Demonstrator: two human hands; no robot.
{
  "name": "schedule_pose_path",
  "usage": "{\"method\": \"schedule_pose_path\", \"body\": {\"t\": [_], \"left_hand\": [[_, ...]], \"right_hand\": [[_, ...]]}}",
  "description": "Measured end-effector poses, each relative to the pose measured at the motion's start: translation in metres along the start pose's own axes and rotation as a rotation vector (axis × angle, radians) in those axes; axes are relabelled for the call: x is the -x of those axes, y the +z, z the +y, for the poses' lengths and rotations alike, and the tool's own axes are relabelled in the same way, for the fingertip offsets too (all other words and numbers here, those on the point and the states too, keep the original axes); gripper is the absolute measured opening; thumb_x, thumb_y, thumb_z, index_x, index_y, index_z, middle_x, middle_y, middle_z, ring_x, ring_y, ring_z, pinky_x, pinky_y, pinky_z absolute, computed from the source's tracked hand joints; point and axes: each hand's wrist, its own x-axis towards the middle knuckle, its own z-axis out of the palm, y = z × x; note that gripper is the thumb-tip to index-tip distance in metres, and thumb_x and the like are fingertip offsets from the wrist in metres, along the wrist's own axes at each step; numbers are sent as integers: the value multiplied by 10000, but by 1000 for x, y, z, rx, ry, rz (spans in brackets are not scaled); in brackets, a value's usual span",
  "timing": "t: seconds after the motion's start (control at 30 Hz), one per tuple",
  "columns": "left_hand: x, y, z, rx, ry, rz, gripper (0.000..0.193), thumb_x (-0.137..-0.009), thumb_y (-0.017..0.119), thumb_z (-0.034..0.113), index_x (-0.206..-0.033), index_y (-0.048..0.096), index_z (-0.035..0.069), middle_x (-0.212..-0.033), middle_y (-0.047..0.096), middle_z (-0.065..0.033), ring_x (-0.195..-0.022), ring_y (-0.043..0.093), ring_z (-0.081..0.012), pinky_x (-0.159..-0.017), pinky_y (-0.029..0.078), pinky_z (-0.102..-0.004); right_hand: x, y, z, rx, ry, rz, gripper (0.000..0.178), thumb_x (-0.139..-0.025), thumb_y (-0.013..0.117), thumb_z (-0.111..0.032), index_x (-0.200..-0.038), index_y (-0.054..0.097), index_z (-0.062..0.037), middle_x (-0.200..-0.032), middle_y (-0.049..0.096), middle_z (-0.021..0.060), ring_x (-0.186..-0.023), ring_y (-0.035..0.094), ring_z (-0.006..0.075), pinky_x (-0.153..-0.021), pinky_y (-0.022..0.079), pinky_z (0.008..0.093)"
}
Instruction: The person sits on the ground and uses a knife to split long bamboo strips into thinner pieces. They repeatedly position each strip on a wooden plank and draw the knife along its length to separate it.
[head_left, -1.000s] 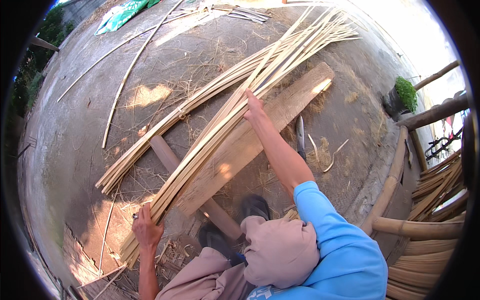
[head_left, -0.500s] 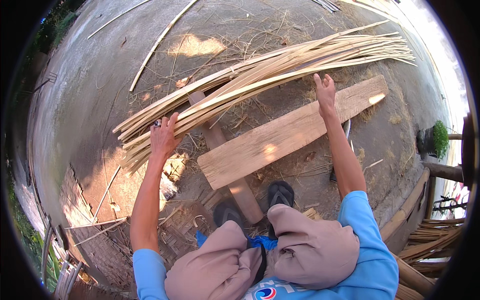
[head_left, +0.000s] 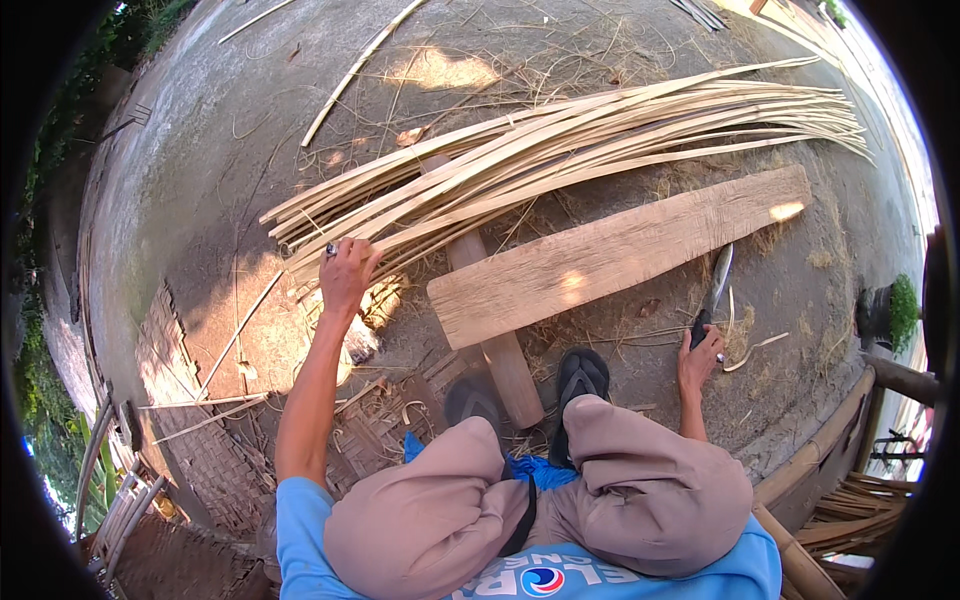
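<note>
A long bundle of pale bamboo strips (head_left: 560, 150) lies slantwise across the ground in front of me. My left hand (head_left: 346, 272), with a ring on it, is closed over strips near the bundle's left end. On the right, my right hand (head_left: 699, 358) has its fingers round the dark handle of a knife (head_left: 719, 280). The knife lies low by the ground, and its blade points away from me toward the board's edge. Between my hands is a long flat wooden board (head_left: 620, 255), resting across a narrower wooden beam (head_left: 512, 380).
My sandaled feet (head_left: 582, 375) flank the beam's near end. Woven bamboo matting (head_left: 215, 445) lies at the left. A potted green plant (head_left: 902, 312) and a bamboo rail (head_left: 815, 435) stand at the right. Loose fibres and a long strip (head_left: 350, 75) litter the ground beyond.
My right hand has come down from above the board to the knife and taken hold of its handle. My left hand stays at the strips' left end. The view has shifted slightly.
</note>
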Motion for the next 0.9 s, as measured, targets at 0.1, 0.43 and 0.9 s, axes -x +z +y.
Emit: {"method": "schedule_pose_path", "body": {"t": [0.1,0.43,0.9], "left_hand": [[-3,-4,-4,14,29,13,252,-949,700,356,-1000,682,110,-986,657,-45,-855,666,-258,-822,486,-401],[-59,-113,6,134,86,-61,351,-991,642,439,-979,654,88,-818,697,-120,-787,706,-328,-656,530,-455],[73,-117,57,824,-451,-412,452,-844,871,338,-629,595,51,-573,446,79,-549,346,-41,-507,240,-272]], "right_hand": [[-15,6,14,-75,47,-105,620,-905,758,-205,-1398,410,-65,-1315,480,251,-1224,517,451,-991,452,524],[-32,0,84,-696,603,-384,441,-943,649,-415,-1087,624,2,-799,651,83,-648,629,181,-634,553,394],[26,-45,-20,-1059,392,-53,285,-979,681,-317,-1013,610,-44,-708,601,15,-568,566,84,-493,454,260]]}}
